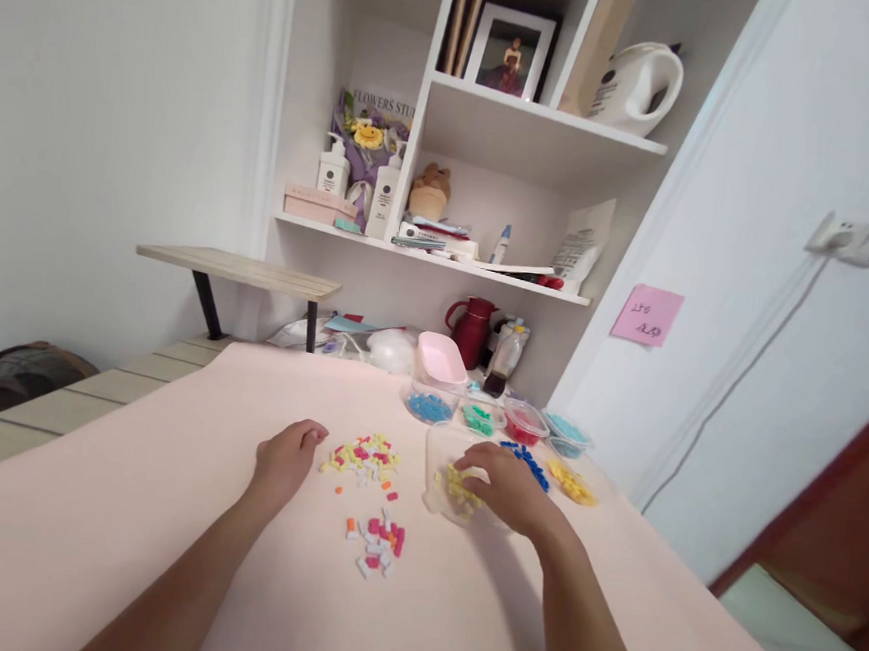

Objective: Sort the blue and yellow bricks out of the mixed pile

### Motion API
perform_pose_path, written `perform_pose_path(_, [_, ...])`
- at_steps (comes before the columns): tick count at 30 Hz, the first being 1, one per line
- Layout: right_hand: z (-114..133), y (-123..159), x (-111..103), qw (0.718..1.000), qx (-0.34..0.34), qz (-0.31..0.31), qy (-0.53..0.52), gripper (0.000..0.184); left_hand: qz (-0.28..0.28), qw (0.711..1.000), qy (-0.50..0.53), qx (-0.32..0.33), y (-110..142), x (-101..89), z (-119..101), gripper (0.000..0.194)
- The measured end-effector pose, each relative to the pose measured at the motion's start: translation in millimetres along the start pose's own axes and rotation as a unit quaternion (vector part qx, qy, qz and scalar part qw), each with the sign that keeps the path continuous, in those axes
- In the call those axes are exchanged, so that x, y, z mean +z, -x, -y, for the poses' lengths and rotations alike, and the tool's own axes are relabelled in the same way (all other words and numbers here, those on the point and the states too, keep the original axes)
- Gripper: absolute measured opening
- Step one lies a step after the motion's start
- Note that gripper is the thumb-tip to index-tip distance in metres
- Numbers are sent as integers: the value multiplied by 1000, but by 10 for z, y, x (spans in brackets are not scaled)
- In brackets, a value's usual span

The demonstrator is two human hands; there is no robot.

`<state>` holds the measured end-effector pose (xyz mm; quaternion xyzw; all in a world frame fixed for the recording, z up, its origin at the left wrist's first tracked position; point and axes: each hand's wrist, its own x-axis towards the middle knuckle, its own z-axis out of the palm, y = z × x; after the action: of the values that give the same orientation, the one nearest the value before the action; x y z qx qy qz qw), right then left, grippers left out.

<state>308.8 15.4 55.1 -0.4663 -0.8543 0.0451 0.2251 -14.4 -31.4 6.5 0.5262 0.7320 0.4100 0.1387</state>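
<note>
My right hand [504,484] reaches over a clear plastic container [436,446] that holds pale yellow pieces [459,490]. Its thumb and fingers are apart, and I see nothing held between them. To the left, my left hand [288,459] rests by the table with its fingers curled closed; whatever is inside, if anything, is hidden. Just right of it lies a mixed pile of small building bricks [364,457], mostly yellow with some pink and white. Nearer to me is a smaller group of pink, white and orange bricks [379,544].
Behind the container stand tubs of blue bricks [430,406], green bricks [479,419] and red bricks [524,425]. Dark blue bricks [527,465] and yellow bricks [573,482] lie to the right. A pink tray [442,358] and a red jug [471,330] are at the back.
</note>
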Motion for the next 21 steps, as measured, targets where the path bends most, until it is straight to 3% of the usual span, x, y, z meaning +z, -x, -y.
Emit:
perform_pose_path(3, [53, -17, 54, 999, 11, -37, -12, 34, -4, 1000, -2, 1, 8, -13, -14, 28])
perform_pose_path(6, [326, -82, 162, 997, -45, -43, -46, 33, -4, 1000, -3, 3, 6, -11, -19, 28])
perform_pose_path(12, [848, -109, 418, 987, -83, 73, 112, 29, -3, 1000, -3, 5, -4, 2, 0, 29])
perform_pose_path(15, [904, -101, 488, 980, -74, 104, 155, 25, -4, 1000, -1, 4, 0, 5, 6, 28])
perform_pose_path(21, [817, -96, 496, 993, -94, 64, 17, 31, -9, 1000, -4, 1, 6, 14, -9, 27])
